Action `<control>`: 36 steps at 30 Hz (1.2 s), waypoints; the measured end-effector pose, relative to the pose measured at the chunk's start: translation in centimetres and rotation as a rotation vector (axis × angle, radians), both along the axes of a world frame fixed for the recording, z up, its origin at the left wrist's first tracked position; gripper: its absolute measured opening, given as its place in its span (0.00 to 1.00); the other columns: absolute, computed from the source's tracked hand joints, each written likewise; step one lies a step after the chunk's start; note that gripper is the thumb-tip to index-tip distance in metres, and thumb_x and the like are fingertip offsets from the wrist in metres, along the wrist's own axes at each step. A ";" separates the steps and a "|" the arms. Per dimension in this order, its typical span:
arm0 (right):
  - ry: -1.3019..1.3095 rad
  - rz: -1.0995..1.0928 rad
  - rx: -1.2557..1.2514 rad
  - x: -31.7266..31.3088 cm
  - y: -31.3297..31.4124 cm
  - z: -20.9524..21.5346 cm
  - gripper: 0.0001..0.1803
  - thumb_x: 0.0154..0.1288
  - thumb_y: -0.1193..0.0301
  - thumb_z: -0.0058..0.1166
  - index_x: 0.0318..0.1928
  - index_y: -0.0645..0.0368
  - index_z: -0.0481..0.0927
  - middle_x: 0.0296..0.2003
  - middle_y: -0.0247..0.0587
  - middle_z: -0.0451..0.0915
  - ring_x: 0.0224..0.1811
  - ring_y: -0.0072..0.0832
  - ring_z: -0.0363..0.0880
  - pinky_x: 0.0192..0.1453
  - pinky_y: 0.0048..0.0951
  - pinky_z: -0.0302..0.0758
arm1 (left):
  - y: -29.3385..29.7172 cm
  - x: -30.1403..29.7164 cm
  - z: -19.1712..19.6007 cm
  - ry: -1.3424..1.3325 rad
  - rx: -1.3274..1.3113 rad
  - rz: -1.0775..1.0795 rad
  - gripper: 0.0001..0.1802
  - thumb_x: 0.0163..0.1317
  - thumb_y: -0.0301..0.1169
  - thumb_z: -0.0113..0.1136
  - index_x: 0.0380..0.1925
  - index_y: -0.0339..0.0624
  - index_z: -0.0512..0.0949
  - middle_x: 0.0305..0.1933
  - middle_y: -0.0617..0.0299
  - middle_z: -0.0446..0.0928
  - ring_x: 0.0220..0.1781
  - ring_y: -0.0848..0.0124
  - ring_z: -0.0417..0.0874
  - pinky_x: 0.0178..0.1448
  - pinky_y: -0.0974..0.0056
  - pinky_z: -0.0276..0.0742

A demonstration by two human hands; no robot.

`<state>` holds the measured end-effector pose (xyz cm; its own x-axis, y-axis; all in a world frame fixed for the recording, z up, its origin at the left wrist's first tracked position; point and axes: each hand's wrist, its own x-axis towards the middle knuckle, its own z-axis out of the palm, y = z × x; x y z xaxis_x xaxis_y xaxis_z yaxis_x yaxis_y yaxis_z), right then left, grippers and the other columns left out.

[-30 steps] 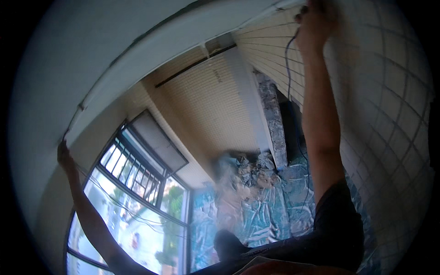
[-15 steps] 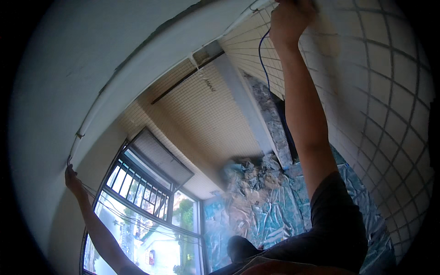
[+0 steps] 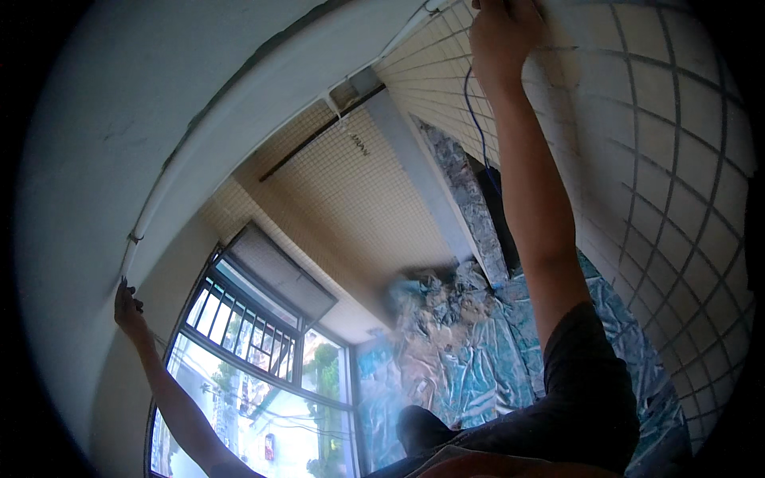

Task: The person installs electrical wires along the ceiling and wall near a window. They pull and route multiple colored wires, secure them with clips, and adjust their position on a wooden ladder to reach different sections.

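Both my arms are raised. My right hand (image 3: 504, 33) is at the top of the view, pressed against the pale tiled wall (image 3: 661, 159) with its fingers closed on a thin blue wire (image 3: 475, 119) that hangs down along my forearm. My left hand (image 3: 127, 307) is far off at the lower left, its fingers gripping the lower end of a thin white conduit (image 3: 231, 135). This conduit runs along the white ceiling edge toward my right hand. A small clip (image 3: 135, 237) holds it just above my left hand.
A barred window (image 3: 255, 350) with a rolled shade fills the lower left, with bright daylight outside. Small mosaic tiles cover the far wall (image 3: 358, 199). Blue-green plastic sheeting (image 3: 462, 358) covers the surfaces in the middle. A dark rod (image 3: 319, 135) crosses the upper wall.
The view has swung, so the window and my left hand sit lower and the far wall shows more. Both hands keep their places on the conduit and the wall.
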<state>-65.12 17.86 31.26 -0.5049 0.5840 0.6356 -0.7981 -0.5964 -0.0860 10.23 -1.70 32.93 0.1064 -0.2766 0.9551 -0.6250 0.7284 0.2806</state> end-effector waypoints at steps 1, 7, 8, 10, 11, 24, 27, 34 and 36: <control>-0.058 0.010 0.013 0.4 -0.4 0.4 0.07 0.66 0.81 0.45 0.32 0.65 0.78 0.23 0.38 0.73 0.26 0.24 0.70 0.31 0.30 0.66 | 1.2 -1.4 -0.1 -0.013 0.010 0.029 0.18 0.73 0.29 0.48 0.58 0.38 0.79 0.36 0.63 0.81 0.26 0.80 0.69 0.30 0.71 0.64; -0.081 -0.091 -0.077 -0.7 -1.1 1.6 0.06 0.64 0.80 0.45 0.30 0.66 0.76 0.21 0.39 0.71 0.25 0.26 0.67 0.31 0.33 0.65 | 2.5 -4.6 1.6 -0.075 0.100 0.092 0.14 0.71 0.30 0.50 0.48 0.38 0.82 0.28 0.69 0.74 0.25 0.81 0.63 0.29 0.72 0.58; -0.070 -0.078 -0.077 -0.3 -0.8 1.5 0.07 0.64 0.79 0.45 0.30 0.66 0.76 0.21 0.39 0.70 0.24 0.27 0.67 0.31 0.34 0.65 | 2.4 -3.7 2.2 -0.065 0.137 0.065 0.15 0.70 0.31 0.52 0.50 0.38 0.82 0.30 0.70 0.74 0.26 0.81 0.64 0.30 0.73 0.59; -0.037 0.115 -0.036 -0.2 0.1 0.6 0.07 0.64 0.79 0.46 0.30 0.67 0.76 0.22 0.44 0.72 0.25 0.32 0.70 0.32 0.36 0.66 | 1.9 -2.6 2.6 -0.036 0.105 0.053 0.11 0.69 0.30 0.53 0.45 0.39 0.81 0.29 0.71 0.73 0.26 0.82 0.64 0.30 0.73 0.58; -0.012 0.205 -0.007 0.0 0.3 0.4 0.07 0.64 0.79 0.46 0.30 0.67 0.76 0.22 0.46 0.73 0.25 0.34 0.71 0.32 0.37 0.67 | 2.0 -4.2 1.9 -0.010 0.044 0.062 0.08 0.69 0.29 0.52 0.39 0.39 0.80 0.26 0.72 0.71 0.25 0.82 0.63 0.30 0.72 0.57; -0.058 -0.128 -0.127 0.2 -0.3 1.3 0.05 0.61 0.81 0.46 0.30 0.67 0.76 0.24 0.54 0.75 0.29 0.46 0.75 0.35 0.43 0.69 | 4.2 -7.4 1.2 0.121 0.002 -0.060 0.10 0.71 0.34 0.54 0.34 0.41 0.79 0.23 0.73 0.68 0.19 0.85 0.58 0.22 0.75 0.51; -0.109 -0.149 -0.055 -1.0 -1.3 2.2 0.05 0.61 0.81 0.46 0.30 0.67 0.75 0.24 0.54 0.75 0.29 0.46 0.75 0.35 0.42 0.69 | 3.3 -6.8 1.9 0.157 0.130 -0.312 0.09 0.71 0.33 0.54 0.36 0.41 0.78 0.25 0.72 0.70 0.20 0.84 0.60 0.22 0.74 0.54; 0.037 0.100 -0.001 -0.3 0.2 0.3 0.05 0.65 0.78 0.48 0.32 0.66 0.77 0.24 0.48 0.76 0.28 0.36 0.75 0.35 0.36 0.71 | 3.0 -4.9 2.3 0.127 0.177 -0.285 0.04 0.70 0.24 0.51 0.38 0.38 0.76 0.28 0.68 0.74 0.23 0.82 0.65 0.26 0.74 0.60; 0.028 0.343 -0.030 0.5 0.5 -0.2 0.06 0.65 0.77 0.48 0.33 0.65 0.78 0.24 0.44 0.76 0.28 0.33 0.75 0.35 0.33 0.71 | 3.4 -5.4 2.1 0.230 0.158 -0.358 0.04 0.69 0.24 0.53 0.40 0.36 0.77 0.28 0.66 0.75 0.23 0.81 0.65 0.27 0.73 0.62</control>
